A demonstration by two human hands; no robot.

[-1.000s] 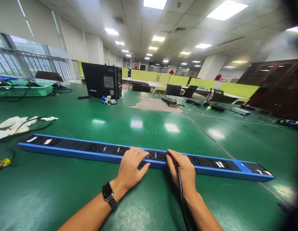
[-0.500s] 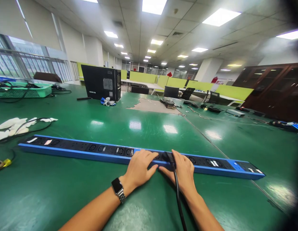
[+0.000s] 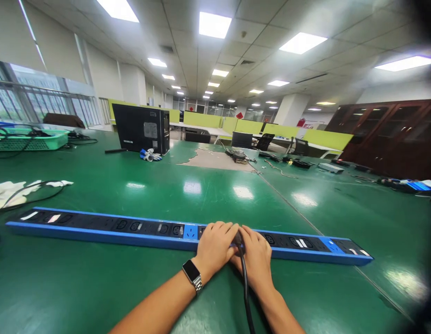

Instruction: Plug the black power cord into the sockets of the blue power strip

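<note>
A long blue power strip (image 3: 97,228) with several black sockets lies across the green table (image 3: 208,195). My left hand (image 3: 215,246) rests on the strip's middle, fingers curled over its top. My right hand (image 3: 255,257) sits right beside it, fingers closed on a black plug (image 3: 238,239) seated on the strip. The plug's black cable (image 3: 246,292) runs back toward me along my right wrist. A watch is on my left wrist.
A black computer case (image 3: 141,128) stands at the back with blue-and-white connectors (image 3: 150,155) beside it. A green basket (image 3: 29,139) with cables is far left. White cloths and a black cable (image 3: 17,192) lie left. A dark wooden cabinet (image 3: 389,134) stands at the right.
My two hands have come together at the strip's middle. The left hand slid right along the strip, and the right hand brought the plug down onto the strip beside it.
</note>
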